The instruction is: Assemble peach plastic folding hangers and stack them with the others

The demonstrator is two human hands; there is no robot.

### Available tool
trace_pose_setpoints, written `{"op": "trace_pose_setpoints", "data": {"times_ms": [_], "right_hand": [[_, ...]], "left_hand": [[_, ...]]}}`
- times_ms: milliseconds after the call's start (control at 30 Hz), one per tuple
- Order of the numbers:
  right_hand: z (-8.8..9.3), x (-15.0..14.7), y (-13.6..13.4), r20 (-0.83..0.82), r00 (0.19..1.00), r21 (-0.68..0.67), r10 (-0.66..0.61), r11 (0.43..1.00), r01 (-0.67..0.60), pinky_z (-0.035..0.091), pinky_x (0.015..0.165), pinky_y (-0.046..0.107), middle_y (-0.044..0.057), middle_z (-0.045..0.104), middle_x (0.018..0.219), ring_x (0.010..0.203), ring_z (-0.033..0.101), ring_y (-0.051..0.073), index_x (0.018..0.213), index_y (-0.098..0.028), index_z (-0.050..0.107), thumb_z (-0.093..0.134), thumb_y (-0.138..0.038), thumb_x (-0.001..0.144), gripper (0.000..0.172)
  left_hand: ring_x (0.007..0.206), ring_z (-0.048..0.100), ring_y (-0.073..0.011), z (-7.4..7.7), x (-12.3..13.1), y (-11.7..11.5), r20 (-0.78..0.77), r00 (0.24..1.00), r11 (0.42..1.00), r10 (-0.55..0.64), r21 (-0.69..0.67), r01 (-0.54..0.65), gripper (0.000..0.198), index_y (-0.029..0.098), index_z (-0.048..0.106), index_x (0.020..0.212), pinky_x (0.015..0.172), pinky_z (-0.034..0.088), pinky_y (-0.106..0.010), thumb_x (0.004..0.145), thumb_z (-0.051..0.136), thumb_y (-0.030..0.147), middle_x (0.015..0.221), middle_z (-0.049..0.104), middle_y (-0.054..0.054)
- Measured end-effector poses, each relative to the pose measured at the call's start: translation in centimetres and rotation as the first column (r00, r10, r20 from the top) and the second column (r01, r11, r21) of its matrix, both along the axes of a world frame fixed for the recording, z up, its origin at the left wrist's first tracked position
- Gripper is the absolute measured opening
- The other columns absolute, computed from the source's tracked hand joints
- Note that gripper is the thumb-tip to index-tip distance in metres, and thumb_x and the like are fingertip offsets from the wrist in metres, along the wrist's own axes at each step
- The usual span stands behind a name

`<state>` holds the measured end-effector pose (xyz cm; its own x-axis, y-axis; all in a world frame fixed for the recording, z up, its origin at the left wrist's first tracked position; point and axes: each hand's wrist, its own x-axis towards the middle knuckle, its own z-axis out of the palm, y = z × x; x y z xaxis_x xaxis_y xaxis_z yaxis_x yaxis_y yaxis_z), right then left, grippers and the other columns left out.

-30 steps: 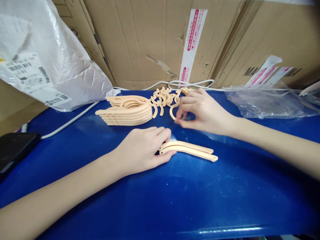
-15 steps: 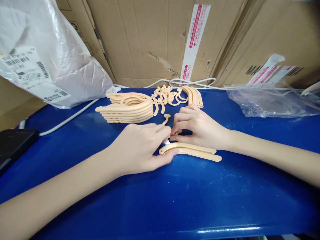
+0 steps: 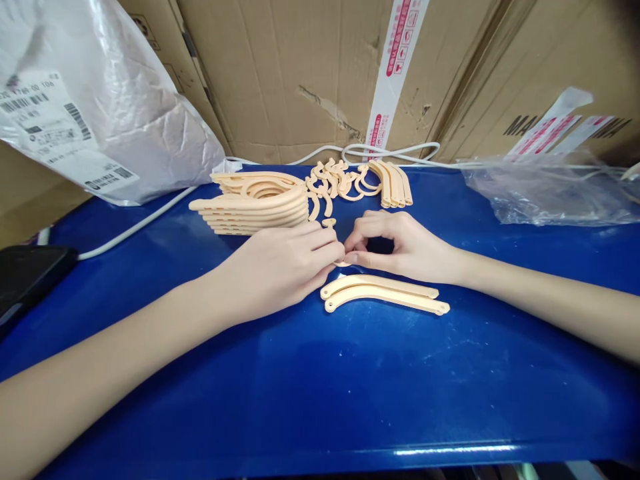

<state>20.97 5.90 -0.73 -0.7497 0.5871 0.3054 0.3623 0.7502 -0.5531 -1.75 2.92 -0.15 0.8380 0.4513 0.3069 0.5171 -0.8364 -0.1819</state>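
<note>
My left hand [image 3: 287, 267] and my right hand [image 3: 400, 247] meet at the fingertips, both closed around a small cream hook piece [image 3: 329, 223] whose top shows above my left fingers; the rest is mostly covered. Just below my fingertips, two curved cream arm pieces [image 3: 385, 293] lie side by side on the blue table [image 3: 350, 387]. A stack of cream hanger parts [image 3: 255, 207] sits behind my left hand. Beyond the hook piece is a pile of loose hooks [image 3: 333, 180], with more curved arms [image 3: 393, 181] at its right.
Cardboard boxes [image 3: 280, 80] stand along the back. A white plastic parcel [image 3: 125, 113] leans at the back left, above a black device [image 3: 30, 273]. A white cable [image 3: 145, 223] runs along the table, and clear plastic wrap [image 3: 545, 193] lies at the back right.
My left thumb has drawn away from the two curved arms, which now lie untouched and slightly spread. My fingertips have come closer together over the hook piece.
</note>
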Motion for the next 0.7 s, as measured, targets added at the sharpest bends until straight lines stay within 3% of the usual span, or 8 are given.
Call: {"op": "trace_pose_setpoints", "data": {"times_ms": [100, 200, 367, 500, 700], "right_hand": [[0.0, 0.2, 0.1, -0.065, 0.989, -0.027, -0.133, 0.991, 0.131, 0.044, 0.066, 0.027, 0.003, 0.069, 0.08, 0.072, 0.06, 0.014, 0.093, -0.015, 0.068, 0.056, -0.031, 0.092, 0.02], [0.5, 0.5, 1.1, -0.031, 0.973, 0.115, -0.23, 0.966, 0.232, 0.043, 0.064, 0.026, 0.004, 0.069, 0.082, 0.072, 0.06, 0.014, 0.097, -0.013, 0.068, 0.055, -0.027, 0.091, 0.02], [1.9, -0.5, 3.7, 0.246, 0.911, 0.354, -0.331, 0.906, 0.233, 0.04, 0.069, 0.03, 0.006, 0.068, 0.088, 0.078, 0.06, 0.019, 0.108, -0.014, 0.065, 0.058, -0.032, 0.088, 0.028], [2.0, -2.3, 5.4, 0.254, 0.846, 0.451, -0.469, 0.831, 0.325, 0.037, 0.065, 0.032, 0.011, 0.069, 0.096, 0.077, 0.06, 0.022, 0.113, -0.015, 0.062, 0.052, -0.037, 0.091, 0.033], [1.2, -3.8, 6.7, 0.265, 0.784, 0.505, -0.561, 0.774, 0.383, 0.037, 0.062, 0.033, 0.012, 0.068, 0.085, 0.074, 0.062, 0.026, 0.113, -0.015, 0.063, 0.048, -0.051, 0.091, 0.044]], "left_hand": [[0.089, 0.062, -0.0192, -0.1, 0.1, 0.1, 0.012, 1.0, 1.0, 0.008, -0.005, -0.008, 0.021, 0.017, 0.063, 0.097, 0.072, 0.046, -0.03, 0.099, 0.043, 0.022, 0.094, 0.065, -0.003], [0.089, 0.062, -0.0193, -0.1, 0.1, 0.1, 0.025, 1.0, 0.999, 0.01, -0.036, -0.009, 0.02, 0.017, 0.064, 0.096, 0.073, 0.046, -0.03, 0.099, 0.044, 0.021, 0.094, 0.066, -0.003], [0.087, 0.063, -0.0194, 0.1, 0.2, 0.0, 0.046, 0.999, 0.999, -0.007, -0.053, 0.009, 0.019, 0.016, 0.064, 0.094, 0.073, 0.046, -0.031, 0.098, 0.046, 0.019, 0.092, 0.066, -0.003], [0.088, 0.063, -0.0193, 0.1, 0.2, 0.0, 0.058, 0.998, 0.999, -0.007, -0.045, 0.01, 0.019, 0.016, 0.064, 0.095, 0.075, 0.047, -0.03, 0.098, 0.046, 0.02, 0.094, 0.067, -0.003], [0.09, 0.064, -0.0178, -0.1, 0.1, 0.1, 0.074, 0.997, 0.999, -0.004, -0.054, 0.008, 0.022, 0.016, 0.065, 0.096, 0.078, 0.047, -0.029, 0.099, 0.044, 0.02, 0.096, 0.069, -0.003]]}}
